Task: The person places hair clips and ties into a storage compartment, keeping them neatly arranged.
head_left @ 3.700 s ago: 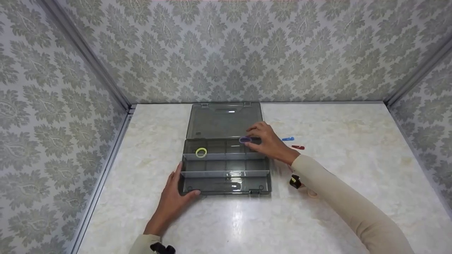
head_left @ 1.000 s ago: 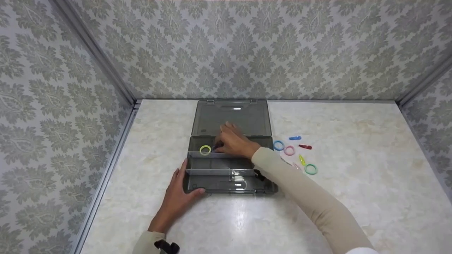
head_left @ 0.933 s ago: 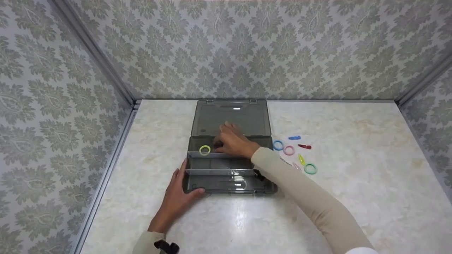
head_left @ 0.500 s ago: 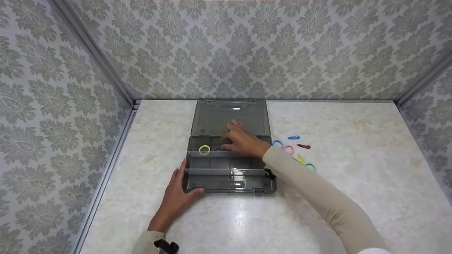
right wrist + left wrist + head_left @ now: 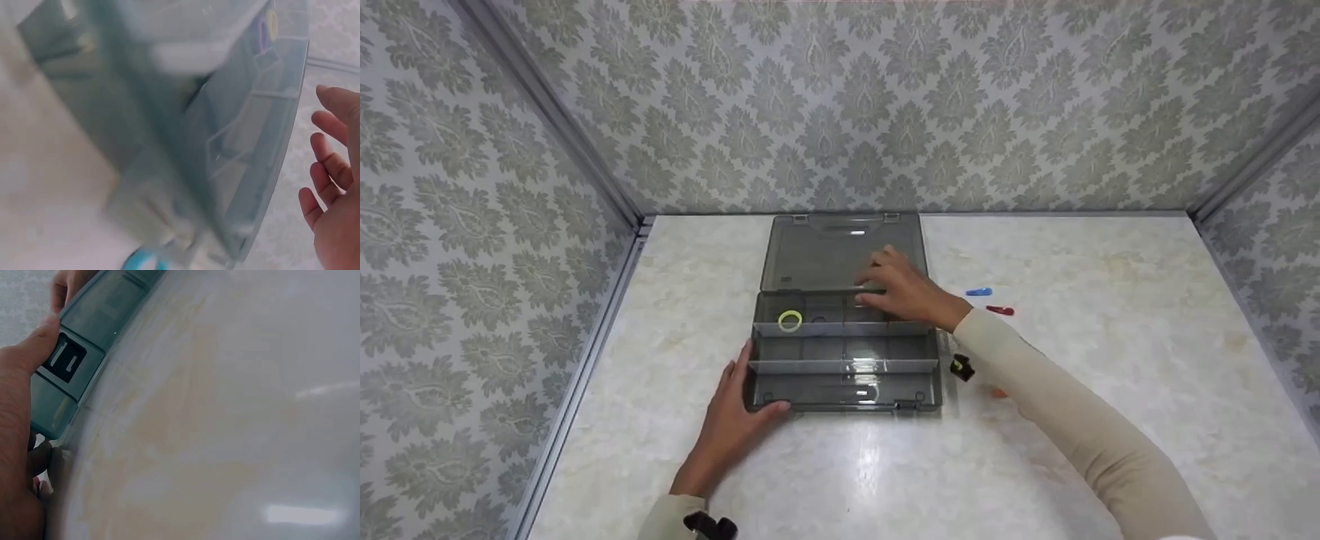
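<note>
Box (image 5: 817, 391) | left fingers (image 5: 739, 366) against left side | right fingers (image 5: 876, 275) above rear compartment (image 5: 829, 306)

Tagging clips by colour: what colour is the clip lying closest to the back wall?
Blue. The clip shows best in the head view.

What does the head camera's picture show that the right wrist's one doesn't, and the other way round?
Only the head view shows the left hand, the blue clip and the red clip. Only the right wrist view shows the blue ring, partly cut off by the bottom edge. Both share the right hand, the box and the yellow ring inside it.
</note>
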{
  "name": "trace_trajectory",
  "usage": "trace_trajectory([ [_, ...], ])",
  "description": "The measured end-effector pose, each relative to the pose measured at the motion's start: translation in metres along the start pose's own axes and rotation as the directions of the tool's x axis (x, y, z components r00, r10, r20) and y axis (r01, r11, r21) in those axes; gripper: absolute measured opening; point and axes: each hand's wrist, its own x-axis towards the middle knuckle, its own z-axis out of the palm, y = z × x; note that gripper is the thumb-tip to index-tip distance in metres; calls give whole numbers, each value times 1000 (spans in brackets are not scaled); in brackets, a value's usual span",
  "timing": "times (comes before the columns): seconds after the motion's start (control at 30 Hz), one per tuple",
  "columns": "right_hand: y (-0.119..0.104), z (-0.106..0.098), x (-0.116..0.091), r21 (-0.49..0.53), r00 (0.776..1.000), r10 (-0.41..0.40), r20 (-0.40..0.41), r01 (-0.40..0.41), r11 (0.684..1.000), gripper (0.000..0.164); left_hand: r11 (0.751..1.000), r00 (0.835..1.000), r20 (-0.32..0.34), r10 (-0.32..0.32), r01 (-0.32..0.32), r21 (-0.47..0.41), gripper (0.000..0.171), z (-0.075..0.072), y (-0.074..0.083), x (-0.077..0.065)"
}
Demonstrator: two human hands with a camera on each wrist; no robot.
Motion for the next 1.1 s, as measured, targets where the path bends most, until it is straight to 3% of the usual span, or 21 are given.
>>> trace_trajectory([
  [0.2,13,-10,-21,10,995,85,-56,-85,996,32,1000,1000,-7,7,-7,-2,121,2,1,2],
  [0.5,33,-19,-55,69,976,98,-196,-86,994,28,1000,1000,7,-5,5,7,122,1,2,5],
  [0.83,49,-19,-95,122,952,121,-281,-90,988,27,1000,1000,10,-23,22,20,123,0,2,5],
  [1.1,58,-21,-120,197,929,208,-307,-151,969,26,999,1000,14,-27,27,30,123,1,5,8],
])
